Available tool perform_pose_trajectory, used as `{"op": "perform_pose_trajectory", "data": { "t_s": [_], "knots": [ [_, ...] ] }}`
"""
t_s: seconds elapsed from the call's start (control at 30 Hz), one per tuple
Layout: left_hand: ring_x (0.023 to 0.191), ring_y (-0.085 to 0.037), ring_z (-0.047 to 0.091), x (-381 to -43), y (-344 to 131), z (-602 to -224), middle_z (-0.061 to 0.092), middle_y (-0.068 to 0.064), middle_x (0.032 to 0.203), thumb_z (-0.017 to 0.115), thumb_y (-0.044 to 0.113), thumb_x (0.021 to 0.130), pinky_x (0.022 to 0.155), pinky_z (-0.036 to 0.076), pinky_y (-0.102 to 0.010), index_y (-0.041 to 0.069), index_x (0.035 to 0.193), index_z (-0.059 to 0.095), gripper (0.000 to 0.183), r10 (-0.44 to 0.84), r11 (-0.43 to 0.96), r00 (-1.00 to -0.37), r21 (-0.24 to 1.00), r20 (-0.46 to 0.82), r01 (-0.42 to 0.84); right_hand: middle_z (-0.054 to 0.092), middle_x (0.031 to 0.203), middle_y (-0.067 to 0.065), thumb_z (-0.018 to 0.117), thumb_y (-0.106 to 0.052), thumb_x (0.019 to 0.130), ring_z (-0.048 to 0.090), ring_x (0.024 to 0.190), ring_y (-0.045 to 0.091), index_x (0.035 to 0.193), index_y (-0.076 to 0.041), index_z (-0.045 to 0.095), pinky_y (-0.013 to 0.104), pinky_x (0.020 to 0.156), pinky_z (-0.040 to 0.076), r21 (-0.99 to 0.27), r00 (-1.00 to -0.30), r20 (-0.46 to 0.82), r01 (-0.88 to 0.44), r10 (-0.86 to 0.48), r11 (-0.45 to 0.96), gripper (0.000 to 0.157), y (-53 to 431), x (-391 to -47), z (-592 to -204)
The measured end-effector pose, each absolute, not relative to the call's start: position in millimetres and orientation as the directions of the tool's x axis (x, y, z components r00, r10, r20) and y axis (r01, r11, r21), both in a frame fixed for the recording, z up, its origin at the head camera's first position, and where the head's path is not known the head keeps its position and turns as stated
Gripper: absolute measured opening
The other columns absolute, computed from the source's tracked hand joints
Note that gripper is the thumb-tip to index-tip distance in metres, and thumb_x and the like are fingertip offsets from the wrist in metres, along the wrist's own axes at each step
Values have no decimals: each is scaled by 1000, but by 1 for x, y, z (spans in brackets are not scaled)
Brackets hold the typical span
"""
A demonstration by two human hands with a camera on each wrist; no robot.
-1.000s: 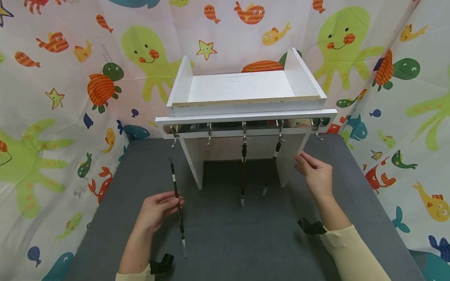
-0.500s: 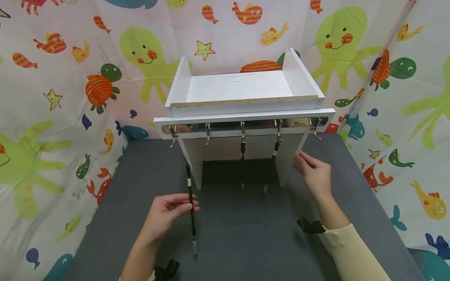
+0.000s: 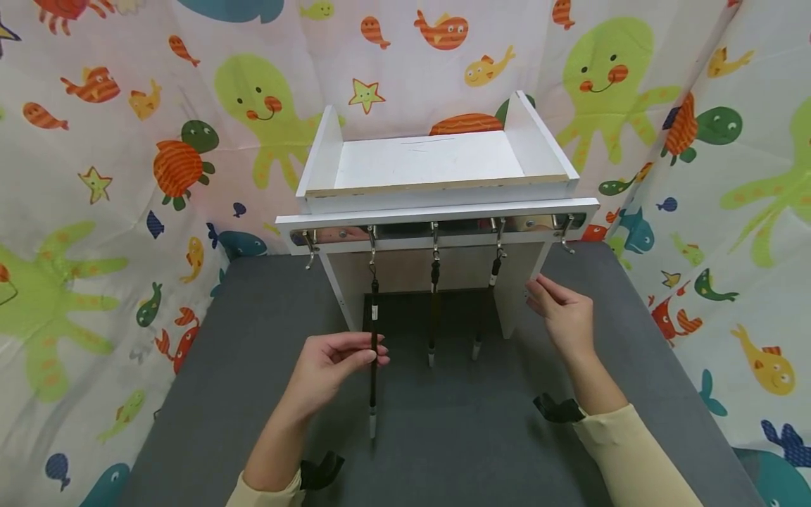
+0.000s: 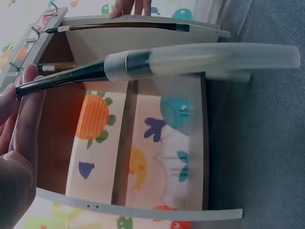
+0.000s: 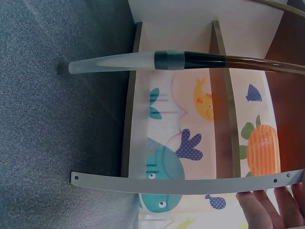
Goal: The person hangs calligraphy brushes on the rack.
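My left hand (image 3: 332,366) pinches a calligraphy brush (image 3: 373,387) by its dark handle. The brush hangs upright, its clear-capped tip down and its cord loop right at the second hook (image 3: 372,239) from the left. In the left wrist view, the capped end of this brush (image 4: 128,64) stretches across the picture. On the right, my right hand (image 3: 564,313) grips the front edge of the white rack's side panel (image 3: 529,282); the right wrist view shows its fingers (image 5: 271,210) at that panel. Two more brushes hang from the middle hook (image 3: 435,236) and the one right of it.
The white rack (image 3: 437,209) carries an open-topped tray (image 3: 431,158) above its hook rail. Outer hooks at the left (image 3: 310,250) and right (image 3: 566,236) bear nothing. A grey tabletop (image 3: 443,436) lies below, with a sea-animal curtain (image 3: 253,28) behind and at both sides.
My left hand has carried the brush right and slightly up, from left of the rack to under the second hook, bringing its loop there. My right hand has stayed on the side panel.
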State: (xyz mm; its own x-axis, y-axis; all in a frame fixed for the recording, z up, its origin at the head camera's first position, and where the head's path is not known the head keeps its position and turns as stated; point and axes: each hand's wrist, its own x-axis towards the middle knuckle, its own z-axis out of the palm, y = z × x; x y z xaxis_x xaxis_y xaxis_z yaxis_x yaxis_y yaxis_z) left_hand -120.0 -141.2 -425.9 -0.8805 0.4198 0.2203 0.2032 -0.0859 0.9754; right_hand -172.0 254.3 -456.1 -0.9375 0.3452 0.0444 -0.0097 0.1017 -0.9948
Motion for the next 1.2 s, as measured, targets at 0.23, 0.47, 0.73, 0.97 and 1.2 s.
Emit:
{"op": "perform_pose_trajectory", "data": {
  "t_s": [0.23, 0.47, 0.73, 0.97, 1.2],
  "knots": [
    [93, -23, 76, -122, -138, -424, 75, -16, 112, 66, -2, 94, 83, 60, -39, -11, 119, 67, 27, 404, -90, -886, 974, 228, 210, 74, 120, -1, 71, -34, 94, 71, 95, -3, 132, -3, 66, 19, 79, 56, -993, -940, 63, -24, 336, 117, 50, 254, -172, -457],
    [92, -21, 77, -124, -139, -422, 72, -29, 110, 67, -1, 94, 83, 60, -37, -11, 119, 67, 27, 394, -73, -899, 981, 192, 177, 74, 120, 0, 71, -29, 94, 71, 95, -2, 133, -2, 65, 21, 79, 56, -993, -939, 84, -51, 335, 106, 48, 254, -171, -456],
    [91, -20, 77, -127, -139, -421, 72, -28, 109, 67, 1, 95, 81, 61, -34, -9, 120, 68, 27, 387, -42, -903, 982, 188, 186, 68, 129, 12, 70, -28, 96, 71, 100, 0, 134, -3, 65, 24, 81, 56, -991, -940, 95, -57, 328, 124, 45, 255, -171, -456],
    [91, -21, 77, -134, -137, -423, 72, -29, 110, 68, 2, 95, 82, 61, -35, -9, 120, 68, 27, 378, -46, -908, 983, 181, 177, 69, 128, 6, 70, -31, 96, 71, 98, -2, 134, -7, 65, 22, 81, 56, -992, -941, 58, -16, 334, 126, 46, 255, -170, -455],
    [91, -20, 77, -141, -133, -433, 71, -29, 110, 68, 1, 94, 83, 61, -37, -10, 119, 68, 27, 345, -58, -921, 984, 181, 171, 68, 131, 9, 70, -37, 95, 71, 102, 3, 136, -5, 63, 21, 81, 56, -991, -942, 52, -6, 331, 137, 52, 256, -170, -458]
  ]
}}
